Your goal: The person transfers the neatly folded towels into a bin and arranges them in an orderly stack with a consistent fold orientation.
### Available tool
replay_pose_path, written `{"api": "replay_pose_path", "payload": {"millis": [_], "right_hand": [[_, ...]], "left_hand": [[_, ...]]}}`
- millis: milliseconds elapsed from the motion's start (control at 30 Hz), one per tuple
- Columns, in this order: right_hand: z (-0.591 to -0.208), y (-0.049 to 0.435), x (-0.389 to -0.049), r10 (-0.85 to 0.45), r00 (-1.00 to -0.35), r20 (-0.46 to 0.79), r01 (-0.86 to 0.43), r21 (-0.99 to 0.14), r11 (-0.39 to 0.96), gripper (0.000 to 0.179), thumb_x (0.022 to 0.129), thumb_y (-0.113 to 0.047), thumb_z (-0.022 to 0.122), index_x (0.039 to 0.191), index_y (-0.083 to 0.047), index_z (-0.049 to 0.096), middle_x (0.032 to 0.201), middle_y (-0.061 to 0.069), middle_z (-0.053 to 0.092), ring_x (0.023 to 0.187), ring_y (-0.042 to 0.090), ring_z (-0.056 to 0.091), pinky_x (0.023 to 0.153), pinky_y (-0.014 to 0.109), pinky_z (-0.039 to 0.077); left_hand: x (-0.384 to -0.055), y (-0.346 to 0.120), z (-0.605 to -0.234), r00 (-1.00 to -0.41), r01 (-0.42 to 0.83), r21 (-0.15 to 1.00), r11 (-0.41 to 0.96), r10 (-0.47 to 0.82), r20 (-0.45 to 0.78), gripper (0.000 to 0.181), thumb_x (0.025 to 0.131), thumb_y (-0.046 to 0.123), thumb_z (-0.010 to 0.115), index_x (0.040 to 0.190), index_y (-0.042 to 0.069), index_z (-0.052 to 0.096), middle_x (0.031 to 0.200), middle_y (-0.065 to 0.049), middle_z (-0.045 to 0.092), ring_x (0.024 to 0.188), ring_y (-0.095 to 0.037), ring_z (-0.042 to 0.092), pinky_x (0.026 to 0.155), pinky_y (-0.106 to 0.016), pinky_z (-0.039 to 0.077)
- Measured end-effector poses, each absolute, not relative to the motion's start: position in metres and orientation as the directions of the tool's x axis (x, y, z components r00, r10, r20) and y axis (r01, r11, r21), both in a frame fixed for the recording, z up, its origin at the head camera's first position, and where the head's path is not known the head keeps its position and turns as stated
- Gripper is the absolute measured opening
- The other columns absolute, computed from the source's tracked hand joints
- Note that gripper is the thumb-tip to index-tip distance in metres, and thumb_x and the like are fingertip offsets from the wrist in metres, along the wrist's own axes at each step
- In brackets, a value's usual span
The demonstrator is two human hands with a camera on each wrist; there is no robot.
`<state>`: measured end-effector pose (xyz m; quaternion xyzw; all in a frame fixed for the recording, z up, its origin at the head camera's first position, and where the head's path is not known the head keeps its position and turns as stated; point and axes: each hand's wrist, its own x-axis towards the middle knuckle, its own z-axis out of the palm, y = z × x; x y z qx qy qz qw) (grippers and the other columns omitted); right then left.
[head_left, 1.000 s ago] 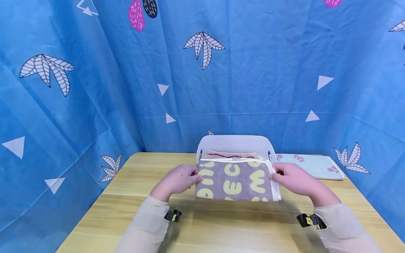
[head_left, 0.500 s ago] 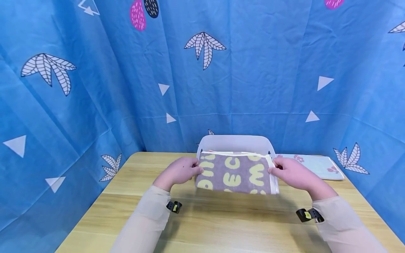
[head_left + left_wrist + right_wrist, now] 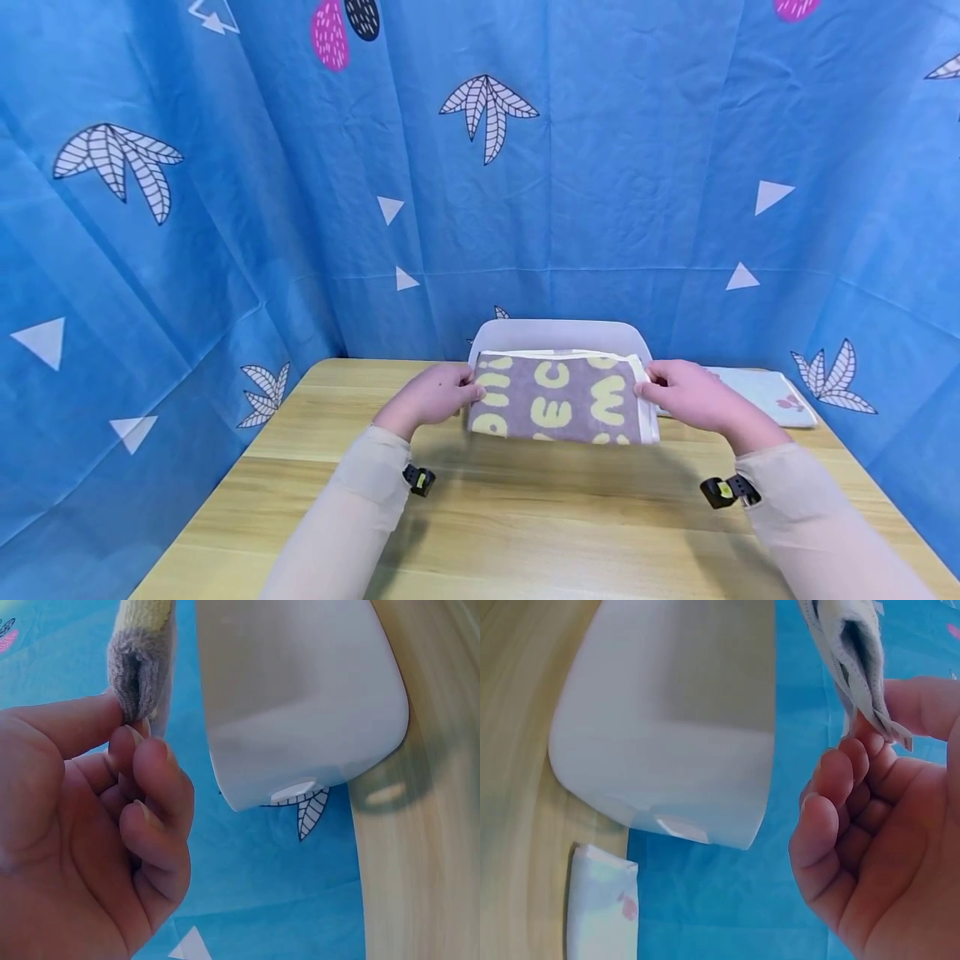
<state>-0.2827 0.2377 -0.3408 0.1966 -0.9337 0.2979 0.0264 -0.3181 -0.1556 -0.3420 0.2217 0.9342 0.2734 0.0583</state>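
A folded purple-grey towel [image 3: 551, 398] with yellow letters and a white border hangs between both hands, in front of the white basket [image 3: 558, 335]. My left hand [image 3: 433, 395] pinches its left edge between thumb and fingertips; the left wrist view shows the towel's folded end [image 3: 141, 671] there. On the other side my right hand [image 3: 688, 395] pinches the white-bordered edge, seen in the right wrist view as stacked layers [image 3: 855, 660]. In both wrist views the towel is above the basket's rim. The towel hides the basket's front and contents in the head view.
A white folded towel with pink flowers [image 3: 765, 395] lies on the wooden table [image 3: 540, 517] right of the basket. Blue patterned curtains [image 3: 600, 183] enclose the table at the back and sides. Each wrist wears a black strap device.
Both hands have raised the purple-grey towel and carried it slightly toward the basket. The pink towel inside the basket, visible earlier, is now hidden behind it.
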Motion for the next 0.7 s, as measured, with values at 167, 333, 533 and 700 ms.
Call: {"api": "replay_pose_path", "payload": {"millis": [167,333,533,700], "right_hand": [[-0.337,0.236,-0.29,-0.337,-0.93,0.144,-0.356,-0.574,0.738,0.031,0.099,-0.023,0.063,0.074,-0.012,0.048,0.066,0.0,0.041,0.062,0.019,0.044,0.059,0.035,0.036],[-0.333,0.234,-0.297,-0.319,-0.942,0.103,-0.317,-0.577,0.752,0.029,0.101,-0.026,0.06,0.078,-0.011,0.051,0.071,0.002,0.046,0.067,0.02,0.046,0.062,0.036,0.037],[-0.328,0.236,-0.306,-0.288,-0.955,0.074,-0.275,-0.588,0.761,0.028,0.102,-0.03,0.058,0.084,-0.01,0.055,0.077,0.004,0.052,0.069,0.022,0.046,0.062,0.037,0.038],[-0.325,0.237,-0.314,-0.281,-0.957,0.07,-0.267,-0.59,0.762,0.032,0.103,-0.032,0.058,0.081,-0.009,0.051,0.074,0.004,0.047,0.066,0.022,0.042,0.06,0.037,0.036]], "left_hand": [[-0.326,-0.156,-0.34,-0.899,0.384,0.523,0.761,0.436,0.025,0.031,0.102,0.028,0.061,0.078,0.011,0.055,0.07,-0.003,0.056,0.06,-0.017,0.055,0.058,-0.034,0.045],[-0.333,-0.155,-0.337,-0.908,0.362,0.534,0.764,0.418,0.017,0.029,0.102,0.028,0.061,0.079,0.011,0.056,0.072,-0.003,0.058,0.063,-0.018,0.057,0.059,-0.034,0.045],[-0.339,-0.152,-0.331,-0.923,0.325,0.546,0.772,0.384,0.006,0.027,0.103,0.03,0.061,0.084,0.011,0.058,0.077,-0.006,0.061,0.066,-0.02,0.057,0.059,-0.035,0.045],[-0.345,-0.149,-0.326,-0.93,0.325,0.518,0.791,0.367,0.024,0.028,0.103,0.031,0.059,0.085,0.011,0.058,0.078,-0.006,0.06,0.068,-0.021,0.056,0.06,-0.035,0.044]]}}
